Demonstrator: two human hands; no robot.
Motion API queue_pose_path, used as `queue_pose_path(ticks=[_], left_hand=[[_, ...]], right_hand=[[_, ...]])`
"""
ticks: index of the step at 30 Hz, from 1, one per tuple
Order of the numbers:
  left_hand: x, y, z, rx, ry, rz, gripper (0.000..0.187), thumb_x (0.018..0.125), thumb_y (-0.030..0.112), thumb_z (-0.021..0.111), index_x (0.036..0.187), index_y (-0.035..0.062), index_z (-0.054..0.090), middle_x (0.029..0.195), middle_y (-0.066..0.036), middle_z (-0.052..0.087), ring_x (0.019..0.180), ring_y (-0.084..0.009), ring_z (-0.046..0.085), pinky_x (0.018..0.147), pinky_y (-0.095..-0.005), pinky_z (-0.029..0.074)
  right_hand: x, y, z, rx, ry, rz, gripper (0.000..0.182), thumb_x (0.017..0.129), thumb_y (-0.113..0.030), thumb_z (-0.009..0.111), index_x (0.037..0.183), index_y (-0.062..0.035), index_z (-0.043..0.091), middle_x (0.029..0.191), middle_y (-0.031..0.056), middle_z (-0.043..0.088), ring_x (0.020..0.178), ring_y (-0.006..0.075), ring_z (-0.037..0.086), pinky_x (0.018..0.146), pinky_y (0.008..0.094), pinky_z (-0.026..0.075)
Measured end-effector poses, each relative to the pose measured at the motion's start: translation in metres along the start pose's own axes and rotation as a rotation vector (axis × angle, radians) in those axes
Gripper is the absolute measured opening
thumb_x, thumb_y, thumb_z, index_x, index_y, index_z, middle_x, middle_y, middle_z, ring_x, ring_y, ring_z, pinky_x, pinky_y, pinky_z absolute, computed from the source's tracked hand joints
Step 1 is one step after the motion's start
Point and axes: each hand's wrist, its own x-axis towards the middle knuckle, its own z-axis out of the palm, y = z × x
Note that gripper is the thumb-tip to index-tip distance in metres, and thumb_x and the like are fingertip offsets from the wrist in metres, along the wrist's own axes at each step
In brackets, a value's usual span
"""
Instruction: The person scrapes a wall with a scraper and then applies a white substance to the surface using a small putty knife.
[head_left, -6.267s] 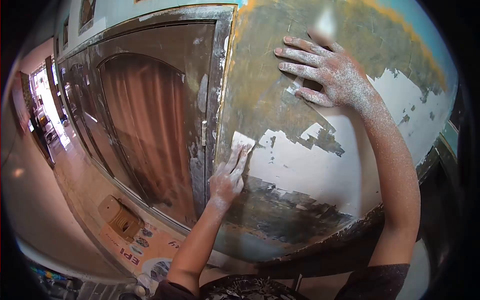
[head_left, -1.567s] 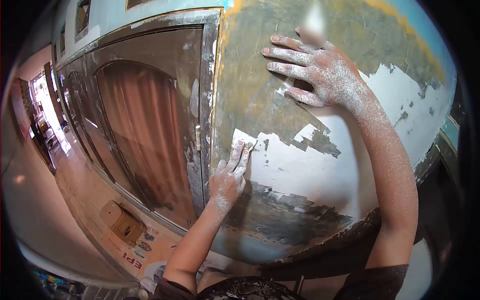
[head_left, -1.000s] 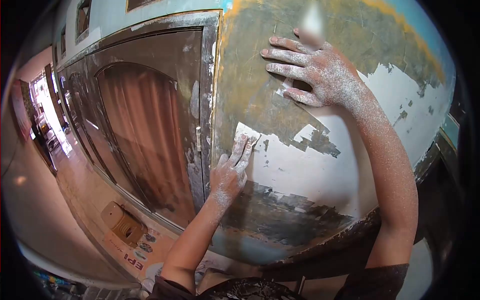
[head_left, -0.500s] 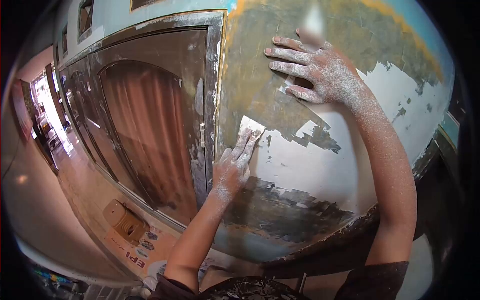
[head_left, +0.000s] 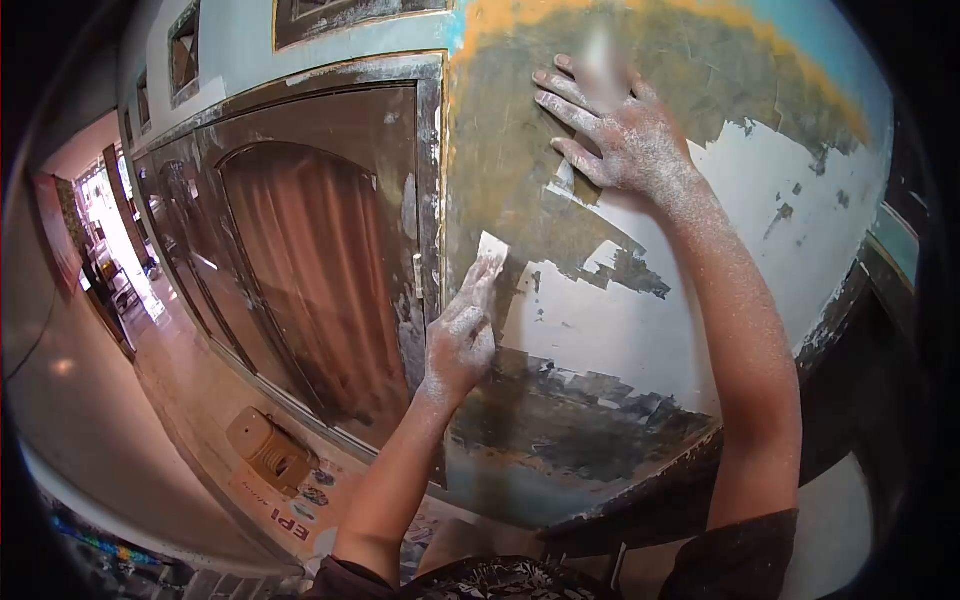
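Observation:
My left hand [head_left: 462, 335] is closed on a small flat whitish piece with a straight end [head_left: 492, 246], and its fingers lie along it. I cannot make out whether this is a scraper or a folded sheet. The piece stands close to the wall [head_left: 520, 215], left of a large white patch [head_left: 590, 315]. Higher up, my right hand [head_left: 640, 145] rests with spread fingers against the grey-green part of the wall. White dust coats both hands and the right forearm. A blurred pale spot covers part of the right fingers.
A dark, worn door frame [head_left: 428, 200] and a door with a reddish-brown curtain [head_left: 300, 270] stand at left. On the floor are a brown plastic stool [head_left: 268, 450] and a printed orange sheet [head_left: 285, 515]. A dark ledge [head_left: 640, 485] runs beneath the wall.
My left hand has tilted, with the flat piece now more edge-on and slightly left. My right hand remains at the wall, its fingers a little shifted. The view has turned slightly.

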Motion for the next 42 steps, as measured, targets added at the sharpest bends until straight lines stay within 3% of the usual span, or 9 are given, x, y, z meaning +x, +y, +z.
queue_pose_path(ticks=[4, 8, 13, 19, 26, 30, 32, 38, 42], left_hand=[[0.013, 0.014, 0.002, -0.331, 0.064, -0.316, 0.049, 0.096, -0.011, 0.056, 0.143, -0.0001, 0.060, 0.152, -0.014, 0.057, 0.109, -0.0084, 0.066, 0.068, -0.0263, 0.060], [0.036, 0.037, -0.002, -0.665, 0.044, -0.627, 0.047, 0.101, 0.001, 0.062, 0.147, 0.0013, 0.056, 0.140, -0.014, 0.064, 0.088, -0.0124, 0.072, 0.065, -0.0295, 0.062], [0.064, 0.051, 0.036, -1.047, 0.170, -0.698, 0.052, 0.101, 0.005, 0.066, 0.148, -0.0073, 0.049, 0.129, -0.013, 0.067, 0.086, -0.0169, 0.072, 0.079, -0.0293, 0.061], [0.126, 0.074, 0.077, -1.365, 0.160, -0.656, 0.047, 0.101, 0.003, 0.065, 0.145, -0.0082, 0.053, 0.134, -0.012, 0.066, 0.114, -0.0142, 0.064, 0.096, -0.0278, 0.053], [0.174, 0.105, 0.070, -1.739, 0.037, -0.671, 0.040, 0.103, 0.010, 0.064, 0.140, -0.0005, 0.060, 0.115, -0.006, 0.070, 0.092, -0.0109, 0.066, 0.077, -0.0262, 0.055], [0.184, 0.092, 0.069, -1.507, -0.088, -0.699, 0.031, 0.098, 0.013, 0.072, 0.126, -0.0002, 0.072, 0.103, -0.004, 0.074, 0.086, -0.0104, 0.067, 0.075, -0.0269, 0.055], [0.191, 0.070, 0.055, -0.836, -0.086, -0.214, 0.030, 0.099, 0.012, 0.071, 0.126, -0.0027, 0.071, 0.118, -0.010, 0.074, 0.095, -0.0165, 0.072, 0.088, -0.0309, 0.058], [0.255, 0.022, 0.015, 0.012, 0.238, 0.528, 0.035, 0.086, 0.006, 0.073, 0.121, 0.0058, 0.076, 0.127, -0.013, 0.072, 0.122, -0.0339, 0.064, 0.105, -0.0433, 0.049], [0.291, 0.015, 0.019, 0.339, 0.199, 0.541, 0.052, 0.095, 0.029, 0.067, 0.144, 0.0134, 0.061, 0.164, -0.004, 0.043, 0.148, -0.0344, 0.042, 0.122, -0.0526, 0.029]], right_hand=[[-0.008, -0.018, -0.006, 0.102, -0.017, 0.103, 0.044, 0.108, -0.043, 0.047, 0.147, -0.0261, 0.057, 0.161, -0.0098, 0.045, 0.152, 0.0082, 0.033, 0.132, 0.0479, 0.013], [-0.037, -0.030, -0.013, 0.285, -0.046, 0.046, 0.035, 0.103, -0.036, 0.059, 0.134, -0.0212, 0.068, 0.144, -0.0040, 0.063, 0.145, 0.0106, 0.045, 0.130, 0.0571, 0.013], [-0.067, -0.053, -0.059, 0.504, -0.118, 0.103, 0.025, 0.098, -0.037, 0.065, 0.107, -0.0168, 0.077, 0.078, 0.0077, 0.074, 0.086, 0.0256, 0.073, 0.116, 0.0573, 0.030], [-0.066, -0.052, -0.094, 1.158, -0.304, 0.661, 0.030, 0.100, -0.029, 0.067, 0.114, -0.0030, 0.063, 0.084, 0.0146, 0.071, 0.082, 0.0248, 0.072, 0.075, 0.0399, 0.056], [-0.062, -0.042, -0.080, 1.445, 0.141, 0.916, 0.045, 0.100, -0.010, 0.068, 0.136, -0.0043, 0.040, 0.094, 0.0111, 0.069, 0.086, 0.0162, 0.068, 0.081, 0.0322, 0.055], [-0.066, -0.027, -0.099, 1.507, 0.066, 1.028, 0.053, 0.103, -0.005, 0.061, 0.144, -0.0110, 0.028, 0.100, 0.0117, 0.068, 0.080, 0.0147, 0.068, 0.071, 0.0321, 0.057], [-0.073, -0.009, -0.104, 1.420, 0.080, 1.066, 0.051, 0.105, -0.006, 0.057, 0.145, -0.0130, 0.025, 0.099, 0.0117, 0.067, 0.075, 0.0143, 0.068, 0.065, 0.0314, 0.057], [-0.099, 0.068, -0.114, 0.692, 0.102, 0.995, 0.043, 0.107, -0.012, 0.054, 0.144, -0.0057, 0.033, 0.129, 0.0211, 0.055, 0.109, 0.0288, 0.067, 0.093, 0.0424, 0.055], [-0.086, 0.111, -0.118, 0.249, 0.273, 0.766, 0.044, 0.106, -0.014, 0.054, 0.145, -0.0050, 0.036, 0.143, 0.0268, 0.045, 0.124, 0.0463, 0.058, 0.103, 0.0512, 0.048]])
